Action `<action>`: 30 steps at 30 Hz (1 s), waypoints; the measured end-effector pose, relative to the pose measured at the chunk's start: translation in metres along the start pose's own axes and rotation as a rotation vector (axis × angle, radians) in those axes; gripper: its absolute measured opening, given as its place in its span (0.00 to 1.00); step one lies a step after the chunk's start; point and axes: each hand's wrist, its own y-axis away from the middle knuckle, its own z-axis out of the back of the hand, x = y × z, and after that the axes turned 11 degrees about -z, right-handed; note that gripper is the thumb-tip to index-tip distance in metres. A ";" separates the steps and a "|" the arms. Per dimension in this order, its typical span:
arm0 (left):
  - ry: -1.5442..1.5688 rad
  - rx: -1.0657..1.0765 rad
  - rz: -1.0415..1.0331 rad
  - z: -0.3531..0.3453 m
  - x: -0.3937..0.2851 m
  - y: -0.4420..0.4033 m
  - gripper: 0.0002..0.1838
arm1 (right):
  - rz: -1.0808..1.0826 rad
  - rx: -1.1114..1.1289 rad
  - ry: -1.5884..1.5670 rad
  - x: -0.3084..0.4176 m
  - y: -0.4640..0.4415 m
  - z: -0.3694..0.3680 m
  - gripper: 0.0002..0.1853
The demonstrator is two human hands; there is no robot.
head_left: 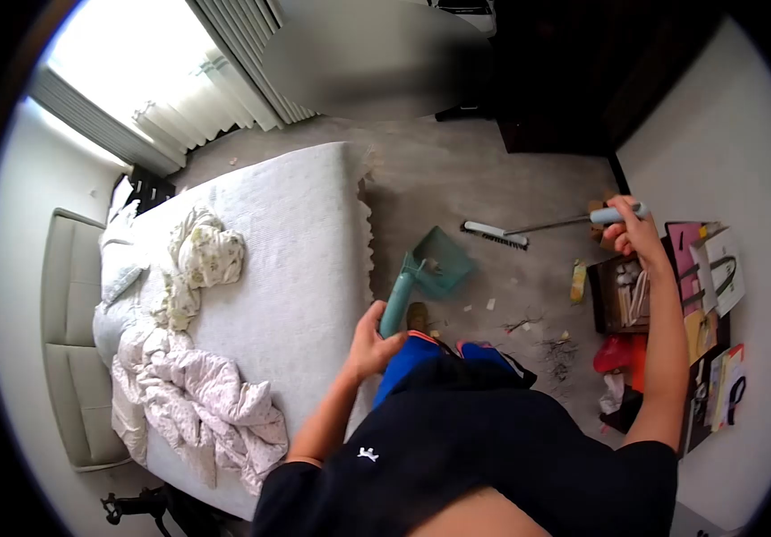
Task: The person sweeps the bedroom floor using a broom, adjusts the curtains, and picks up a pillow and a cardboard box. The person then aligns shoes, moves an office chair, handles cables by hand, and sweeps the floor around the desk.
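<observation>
bed (305,242), left half of frame | broom (542,226), right of centre, handle wrapped in right hand's (636,234) curled fingers | dustpan (451,252), centre, handle clasped by left hand (371,347) | paper scrap (491,304), below broom

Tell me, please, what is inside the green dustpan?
The dustpan holds a little greyish-brown debris, too blurred to identify. Whatever lies beneath that debris is covered and cannot be seen.

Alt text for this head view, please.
The left hand holds a teal dustpan and the right hand holds a long-handled brush. Debris lies scattered on the grey floor; a bed with rumpled covers stands at left.
</observation>
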 end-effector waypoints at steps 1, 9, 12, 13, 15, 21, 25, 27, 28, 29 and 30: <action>-0.010 0.028 0.048 0.011 -0.003 -0.024 0.13 | -0.084 0.046 -0.245 -0.005 -0.023 0.004 0.19; -0.008 0.029 0.107 0.071 -0.004 -0.183 0.13 | -0.097 0.076 -0.469 0.001 -0.150 -0.029 0.15; -0.061 0.002 0.139 0.078 -0.005 -0.232 0.13 | -0.099 0.195 -0.373 0.026 -0.211 -0.028 0.17; -0.065 -0.025 0.158 0.077 -0.009 -0.251 0.13 | -0.092 0.256 -0.348 0.036 -0.237 -0.025 0.18; -0.131 -0.061 0.205 0.076 -0.004 -0.281 0.12 | -0.013 0.576 -0.382 0.053 -0.288 -0.012 0.25; -0.361 -0.274 0.473 0.073 -0.035 -0.350 0.13 | -0.383 0.797 -0.290 0.133 -0.414 -0.011 0.23; -0.699 -0.421 0.630 0.091 -0.024 -0.367 0.16 | -0.513 0.889 -0.135 0.161 -0.492 -0.029 0.09; -0.816 -0.424 0.743 0.089 -0.036 -0.380 0.22 | -0.565 0.975 -0.068 0.185 -0.520 -0.048 0.12; -0.833 -0.460 0.767 0.085 -0.040 -0.386 0.23 | -0.601 0.993 -0.071 0.198 -0.533 -0.058 0.17; -0.852 -0.493 0.791 0.081 -0.041 -0.391 0.25 | -0.615 0.984 -0.106 0.211 -0.543 -0.069 0.18; -0.843 -0.433 0.824 0.083 -0.037 -0.395 0.30 | -0.629 0.973 -0.143 0.223 -0.551 -0.082 0.18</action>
